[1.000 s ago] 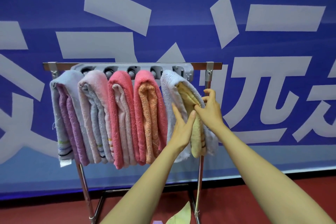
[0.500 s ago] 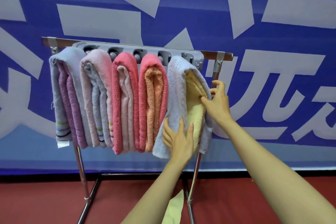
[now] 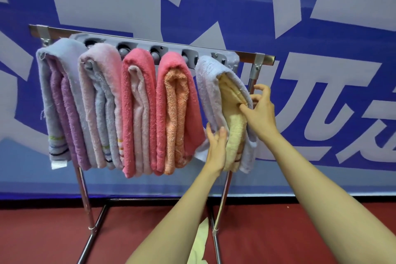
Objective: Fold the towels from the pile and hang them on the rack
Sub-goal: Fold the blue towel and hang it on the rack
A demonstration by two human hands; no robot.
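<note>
Floor [image 3: 53, 231]: dark red, runs under the stand. Behind it, a blue banner [image 3: 321, 28] with large pale characters fills the back wall.

Rack [image 3: 264, 58]: chrome legs and a top bar, with a grey peg strip [image 3: 139, 44] mounted along the bar. Five folded bundles hang from it side by side, touching. From the left:
- grey-lavender towel [image 3: 47, 92] over a purple one
- pale pink towel [image 3: 107, 66] with pale blue inside
- coral towel [image 3: 128, 103] over light pink
- second coral towel [image 3: 162, 96] over orange
- pale lavender towel [image 3: 210, 83] wrapped over a yellow towel [image 3: 233, 135], at the right end

Left hand [image 3: 216, 148]: fingers [image 3: 221, 135] straight and close together. The palm is laid flat against the lower part of the right-end bundle, where lavender meets yellow.

Right hand [image 3: 261, 113]: the thumb is pushed into the fold against the yellow towel. The fingers [image 3: 260, 88] are curled and apart on the outer side, pinching the right flap of the pale lavender towel. The index finger is raised clear.

A pale yellow cloth [image 3: 199, 242] lies low by the rack's right leg, partly hidden by the left arm.
</note>
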